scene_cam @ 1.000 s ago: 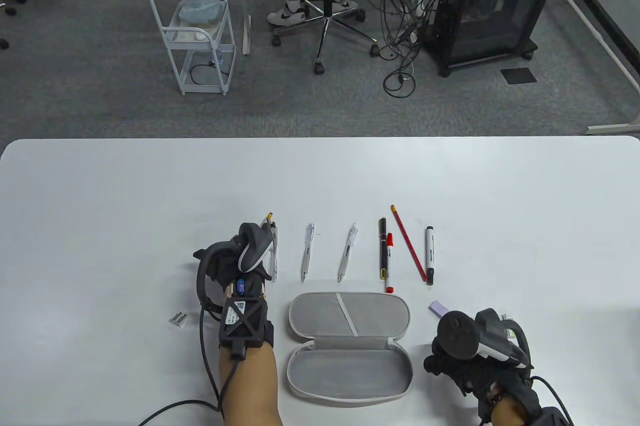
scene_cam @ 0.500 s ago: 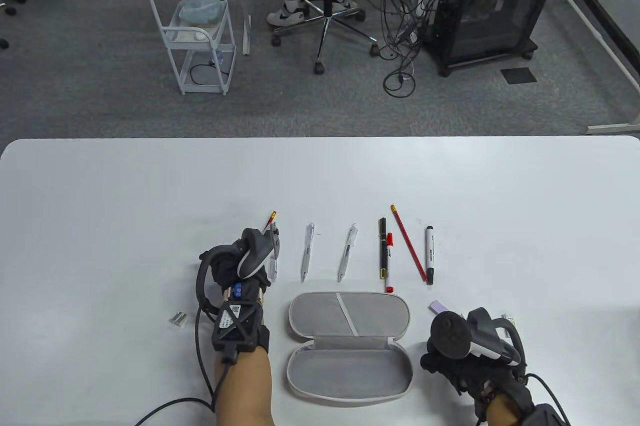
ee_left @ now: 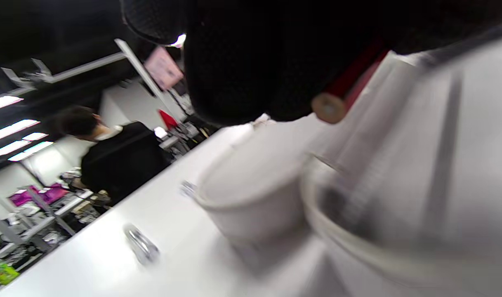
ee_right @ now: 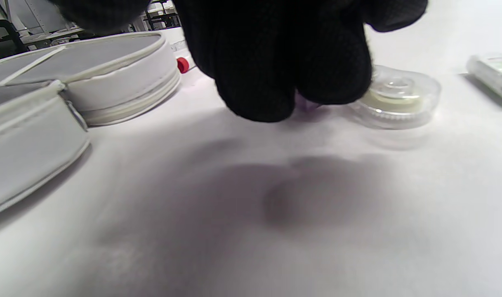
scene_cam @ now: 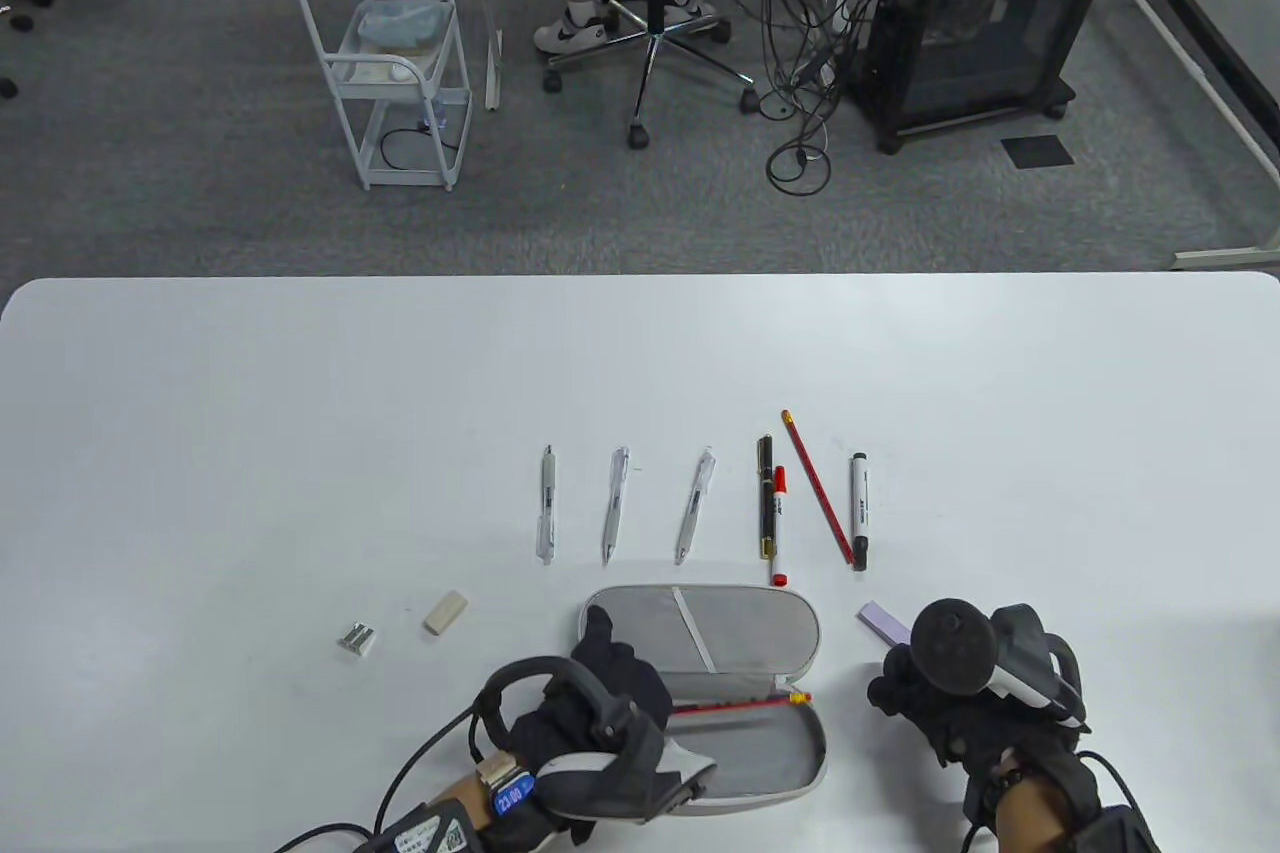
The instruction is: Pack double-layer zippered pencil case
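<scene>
A grey pencil case [scene_cam: 745, 628], a red pencil [scene_cam: 740, 702], black gloves and a white table [scene_cam: 300, 413].

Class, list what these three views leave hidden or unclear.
- Left hand grip on the red pencil: table view, tracker covers the fingers; left wrist view, blurred.
- Purple item: right hand covers part in both views.
- Pencil case near corner: table view, behind the tracker.

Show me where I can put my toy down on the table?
The table's far half beyond the pen row is bare, and both ends past the sharpener and right hand. Crowded around the pencil case.
</scene>
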Motion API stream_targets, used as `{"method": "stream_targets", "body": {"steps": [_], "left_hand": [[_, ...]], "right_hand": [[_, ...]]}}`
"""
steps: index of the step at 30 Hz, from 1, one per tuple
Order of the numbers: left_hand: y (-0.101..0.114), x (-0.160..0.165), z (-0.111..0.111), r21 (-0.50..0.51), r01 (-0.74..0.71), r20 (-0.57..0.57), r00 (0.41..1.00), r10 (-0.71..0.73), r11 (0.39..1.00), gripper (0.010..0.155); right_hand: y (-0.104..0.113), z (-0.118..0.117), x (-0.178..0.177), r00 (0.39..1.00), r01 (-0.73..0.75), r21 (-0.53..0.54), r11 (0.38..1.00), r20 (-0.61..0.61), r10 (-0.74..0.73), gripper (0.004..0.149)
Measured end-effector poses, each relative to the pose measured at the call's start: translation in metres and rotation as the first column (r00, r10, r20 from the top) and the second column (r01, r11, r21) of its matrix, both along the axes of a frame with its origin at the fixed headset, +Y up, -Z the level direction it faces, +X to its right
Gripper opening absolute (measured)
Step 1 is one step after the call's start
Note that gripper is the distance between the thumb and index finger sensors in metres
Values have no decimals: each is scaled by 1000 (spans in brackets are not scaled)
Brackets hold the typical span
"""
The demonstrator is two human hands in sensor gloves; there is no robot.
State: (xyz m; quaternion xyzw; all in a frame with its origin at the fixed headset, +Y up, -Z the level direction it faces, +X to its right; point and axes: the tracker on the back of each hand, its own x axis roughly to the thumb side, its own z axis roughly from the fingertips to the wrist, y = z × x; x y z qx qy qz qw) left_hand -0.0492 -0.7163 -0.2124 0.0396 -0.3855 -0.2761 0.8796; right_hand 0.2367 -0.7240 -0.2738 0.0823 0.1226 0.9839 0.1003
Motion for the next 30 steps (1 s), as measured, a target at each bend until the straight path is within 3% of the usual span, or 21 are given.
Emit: {"method": "stream_targets", "body": {"steps": [5,9,15,18,23,27,30], "left_hand": [[-24,6,4,-95,35,7,999,-34,995,47],[-24,4,1,-93,-25,6,1000,26,995,46],[-2,-12,-6,-36,-185,-17,983,184,982,49],[6,-19,-11,-14,-236,-43,971,236,972,50],[11,-27,-14,-19,-284,-74,957,282,959,51],[17,-37,-13,-1,-321,-94,943,319,947,52],[21,-45,-13,7,-351,-107,931,349,936,52]], "right_hand": [[1,0,-4,1000,1,56,998,-5,-1,64],[6,1,-5,1000,6,139,990,22,-9,64],[19,-7,16,935,-32,382,923,338,-108,65],[21,-26,15,914,-70,273,960,404,-48,68],[29,-71,-10,881,-218,191,957,460,109,69],[14,-118,-34,827,-326,105,939,513,230,70],[2,-137,-40,813,-360,47,932,506,288,68]]}}
